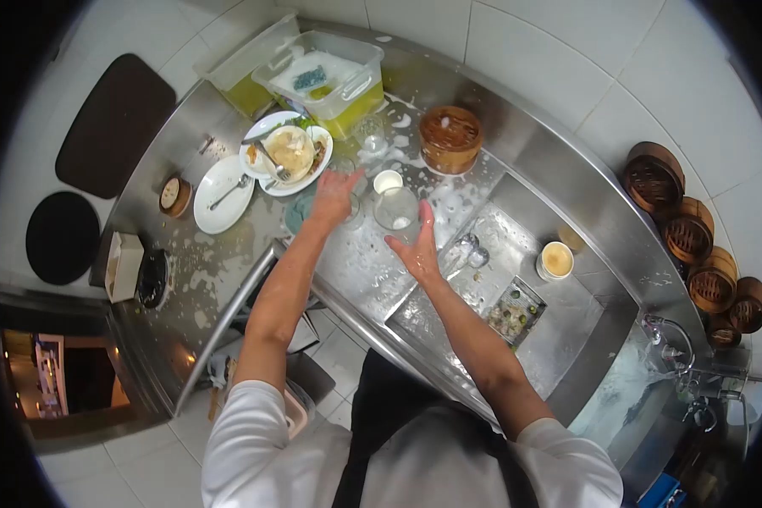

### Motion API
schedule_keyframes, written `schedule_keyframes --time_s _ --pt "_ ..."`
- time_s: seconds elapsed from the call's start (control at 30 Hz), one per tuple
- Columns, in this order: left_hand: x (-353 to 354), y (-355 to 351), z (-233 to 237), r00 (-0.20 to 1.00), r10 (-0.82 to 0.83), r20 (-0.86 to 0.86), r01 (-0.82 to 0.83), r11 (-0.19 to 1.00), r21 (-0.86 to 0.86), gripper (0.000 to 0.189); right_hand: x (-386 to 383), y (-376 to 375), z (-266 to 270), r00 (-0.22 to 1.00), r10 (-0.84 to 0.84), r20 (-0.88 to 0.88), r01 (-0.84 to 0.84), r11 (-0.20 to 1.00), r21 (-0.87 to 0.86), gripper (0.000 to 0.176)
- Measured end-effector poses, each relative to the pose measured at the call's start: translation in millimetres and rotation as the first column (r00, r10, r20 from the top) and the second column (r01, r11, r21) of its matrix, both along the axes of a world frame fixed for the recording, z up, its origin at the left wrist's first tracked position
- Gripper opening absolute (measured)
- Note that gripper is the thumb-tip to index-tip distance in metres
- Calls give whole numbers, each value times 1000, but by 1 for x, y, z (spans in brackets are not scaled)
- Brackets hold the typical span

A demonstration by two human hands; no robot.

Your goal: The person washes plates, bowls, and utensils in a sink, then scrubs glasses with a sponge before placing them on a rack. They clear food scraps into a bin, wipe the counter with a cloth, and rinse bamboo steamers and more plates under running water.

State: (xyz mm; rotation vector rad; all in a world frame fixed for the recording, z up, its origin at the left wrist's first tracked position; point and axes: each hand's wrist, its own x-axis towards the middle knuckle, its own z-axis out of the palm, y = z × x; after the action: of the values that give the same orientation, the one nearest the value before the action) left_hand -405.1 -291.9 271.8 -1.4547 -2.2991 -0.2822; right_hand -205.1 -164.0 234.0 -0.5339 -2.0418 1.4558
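Over the wet steel counter, my right hand (416, 250) is spread, thumb and fingers apart, right at the side of a clear glass (396, 209). A small white cup (388, 181) stands just behind that glass. My left hand (334, 196) reaches in from the other side with its index finger stretched out, over some clear glassware (353, 210) that it partly hides. Beside its wrist lies a bluish-green dish or cloth (299, 212). White plates with food scraps (273, 182), a bowl (289, 152) and cutlery are stacked to the left of it.
Behind stands a plastic tub (347, 106) of yellow soapy liquid with a sponge (310, 80). A bamboo steamer (450, 140) sits on the counter. In the sink (584, 317) are a cup (555, 261) and a scrap-filled drain (516, 311). More steamers (687, 233) line the right wall.
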Motion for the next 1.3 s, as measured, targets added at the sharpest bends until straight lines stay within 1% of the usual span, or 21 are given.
schedule_keyframes --time_s 0.03,0.1,0.2,0.3,0.33,0.4,0.43,0.47,0.5,0.53,0.6,0.63,0.67,0.73,0.77,0.8,0.83,0.9,1.03,1.13,1.3 --pt "-14 2 -6 1000 -14 -1 14 1000 -1 65 -11 -1 -2 1000 -14 -1 14 1000 -1 101" --pt "-26 12 -9 949 97 300 -44 983 -178 69 -20 2 -6 994 39 97 -33 997 -64 99" --pt "-38 23 1 869 258 423 -176 959 -224 71 -18 0 -18 985 -78 156 65 994 84 97" --pt "-57 47 -5 840 392 375 -292 910 -295 75 11 4 -16 993 -8 114 12 1000 -28 99" --pt "-69 52 -11 860 331 389 -222 928 -300 75 26 7 -5 988 73 136 -53 988 -149 99" --pt "-96 61 -34 944 152 293 -111 982 -154 77 63 6 -19 984 -27 176 35 998 -44 97" --pt "-100 74 -20 860 321 397 -163 909 -383 76 86 7 -18 973 -60 224 73 996 -49 97" --pt "-149 69 -72 935 -134 328 152 988 -31 74 113 11 -11 957 -100 271 120 991 -59 97" --pt "-195 73 -100 922 -188 340 237 965 -110 68 146 15 1 921 -237 310 266 962 -54 97" --pt "-246 78 -122 896 -426 127 445 859 -253 56 177 18 18 902 -264 341 315 944 -101 98" --pt "-226 96 -89 869 -291 401 412 873 -261 34 243 24 14 887 -375 271 408 910 -74 98" --pt "-198 102 -64 807 -162 568 320 928 -190 25 277 25 18 844 -512 162 529 844 -92 97" --pt "-189 100 -60 831 -148 536 261 955 -141 17 311 28 26 783 -620 42 620 775 -119 97" --pt "-210 99 -81 391 -52 919 216 976 -36 14 386 41 46 603 -792 94 786 610 100 88" --pt "-203 102 -75 397 -58 916 228 973 -37 14 409 47 66 491 -848 -200 694 519 -499 84" --pt "-191 97 -70 394 -46 918 191 981 -33 14 460 60 51 418 -906 63 875 383 -297 78" --pt "-180 93 -63 392 -34 919 154 988 -29 15 504 64 51 188 -962 199 928 240 284 76" --pt "-168 89 -57 487 -27 873 162 985 -59 15 571 82 43 -43 -955 293 946 55 319 76" --pt "-163 76 -61 697 -33 717 191 971 -141 17 644 114 12 -120 -827 550 909 132 396 80" --pt "-142 55 -59 625 -183 759 158 982 107 16 670 131 -30 -135 -627 767 860 311 405 87" --pt "-31 -4 24 622 29 782 -90 995 34 21 687 169 -78 -40 -477 878 866 421 268 99"
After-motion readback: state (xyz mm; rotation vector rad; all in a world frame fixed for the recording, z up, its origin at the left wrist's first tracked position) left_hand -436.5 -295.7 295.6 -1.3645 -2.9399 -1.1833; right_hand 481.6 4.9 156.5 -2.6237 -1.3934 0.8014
